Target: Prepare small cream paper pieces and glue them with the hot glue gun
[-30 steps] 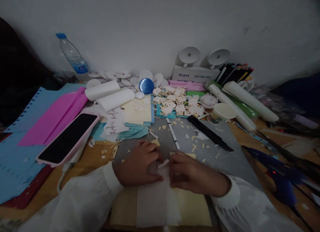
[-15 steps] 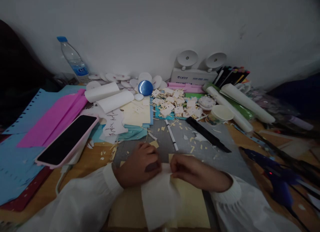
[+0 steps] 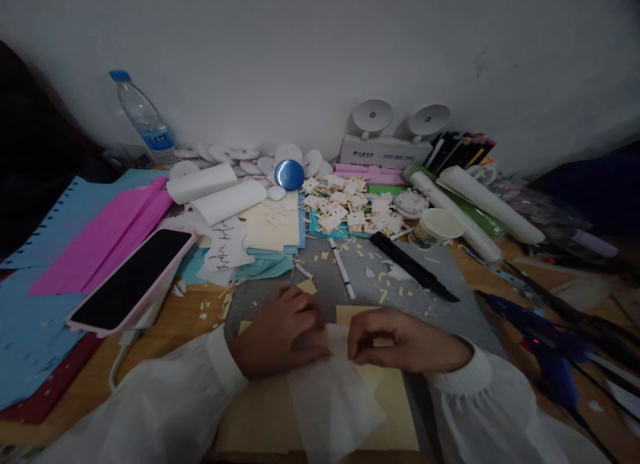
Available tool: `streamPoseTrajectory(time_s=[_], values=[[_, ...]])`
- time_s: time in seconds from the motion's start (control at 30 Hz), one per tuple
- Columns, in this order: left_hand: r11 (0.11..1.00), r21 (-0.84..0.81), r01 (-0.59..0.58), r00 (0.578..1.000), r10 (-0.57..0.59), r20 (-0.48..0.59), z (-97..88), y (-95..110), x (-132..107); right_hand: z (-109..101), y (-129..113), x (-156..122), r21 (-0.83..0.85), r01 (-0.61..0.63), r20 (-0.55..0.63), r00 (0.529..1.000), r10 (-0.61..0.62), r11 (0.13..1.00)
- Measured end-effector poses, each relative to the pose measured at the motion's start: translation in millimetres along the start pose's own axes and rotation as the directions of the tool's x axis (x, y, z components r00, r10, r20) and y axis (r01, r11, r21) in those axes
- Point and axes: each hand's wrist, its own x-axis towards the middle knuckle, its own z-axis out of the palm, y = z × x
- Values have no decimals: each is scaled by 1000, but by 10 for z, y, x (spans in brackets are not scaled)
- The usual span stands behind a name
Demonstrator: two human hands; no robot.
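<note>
The thin white sheet (image 3: 333, 404) lies in front of the person, over the pale yellow paper (image 3: 260, 417) on the grey mat (image 3: 447, 331). It slants a bit, and its loose bottom end points toward the person. The left hand (image 3: 280, 334) rests at the top left of the sheet with its thumb on it. Its other fingers curl under, so I can't tell if they grip. The right hand (image 3: 400, 344) has its thumb and pointer tips together, pinching the sheet near its top right edge.

This sheet looks soft, so it may wrinkle or rip if someone tugs hard. A light pinch works best, with the left thumb keeping the other side flat. Both hands should pull evenly. It's good to keep the little paper scraps (image 3: 383, 296) and the white pen (image 3: 342, 269) out from under it.
</note>
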Motion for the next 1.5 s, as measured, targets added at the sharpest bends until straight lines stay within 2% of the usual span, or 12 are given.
streamPoseTrajectory(time_s=[0.13,0.3,0.47,0.67,0.83,1.03,1.13,1.27,1.4,1.5], values=[[997,57,-49,998,47,40,29,15,-7,12,0,-3,102,13,-120,993,-1,995],[999,23,-34,998,33,47,17,22,3,4,-11,20,101,68,-233,972,-43,993],[994,29,103,995,-103,5,-19,16,12,81,72,90,-57,84,-244,965,-95,995],[995,61,84,996,-85,2,80,-16,6,197,200,191,-366,100,-281,936,-212,925],[995,-16,96,994,-97,-51,104,-16,3,207,198,204,-422,140,-310,906,-288,896],[960,-227,164,967,-202,-158,58,34,13,260,226,237,-437,114,-430,845,-318,892],[933,-299,198,957,-251,-148,42,49,26,280,219,251,-384,55,-477,843,-249,922],[884,-421,206,946,-289,-145,10,74,33,305,209,255,-228,-9,-441,893,-95,974],[838,-520,167,955,-269,-127,-23,107,28,352,255,264,-144,53,-441,890,-112,988],[802,-570,181,962,-264,-67,-27,110,30,391,286,279,-71,94,-442,890,-116,993]])
